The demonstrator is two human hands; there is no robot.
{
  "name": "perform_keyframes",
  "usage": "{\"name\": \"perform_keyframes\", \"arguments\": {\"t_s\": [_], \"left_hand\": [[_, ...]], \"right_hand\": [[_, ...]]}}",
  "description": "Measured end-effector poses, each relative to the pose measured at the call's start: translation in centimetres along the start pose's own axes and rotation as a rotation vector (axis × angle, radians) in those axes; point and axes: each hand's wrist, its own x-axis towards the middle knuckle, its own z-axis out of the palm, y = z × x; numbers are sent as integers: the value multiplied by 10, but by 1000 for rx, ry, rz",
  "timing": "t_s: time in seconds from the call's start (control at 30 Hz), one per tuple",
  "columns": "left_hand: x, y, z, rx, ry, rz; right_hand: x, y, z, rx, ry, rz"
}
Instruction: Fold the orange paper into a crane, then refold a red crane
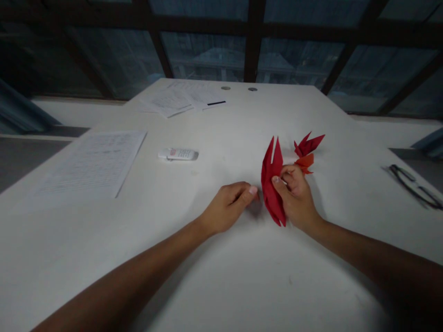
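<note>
My right hand (298, 198) grips a folded red paper origami piece (273, 186) between thumb and fingers, holding it upright above the white table. Two long points of the paper stick up and two shorter ones point down. Just left of it is my left hand (233, 203), closed, thumb pressed against the index finger. A small reddish patch shows at its fingertips; what they pinch, if anything, I cannot make out. Behind my right hand lie a smaller dark red origami piece (308, 145) and an orange one (305, 163), partly hidden by the hand.
On the white table (214, 276) lie a small white tube with printing (178, 154), a printed sheet stack (93, 161) at left and more papers (176, 97) at the back. Black-framed glasses (415, 186) rest near the right edge. Dark windows (204, 55) stand beyond.
</note>
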Motion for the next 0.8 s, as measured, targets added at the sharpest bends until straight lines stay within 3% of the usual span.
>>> {"name": "perform_keyframes", "arguments": {"t_s": [0.2, 0.43, 0.63, 0.8], "left_hand": [[1, -5, 1, -113, 17, -19], [2, -5, 1, -116, 55, -12], [3, -7, -1, -103, 96, 208], [5, -6, -2, -206, 98, 157]], "right_hand": [[-7, -2, 1, -53, -176, 58], [-2, 2, -1, -189, -191, 22], [-3, 0, -3, -91, -314, 45], [-2, -1, -3, -27, -298, 97]]}}
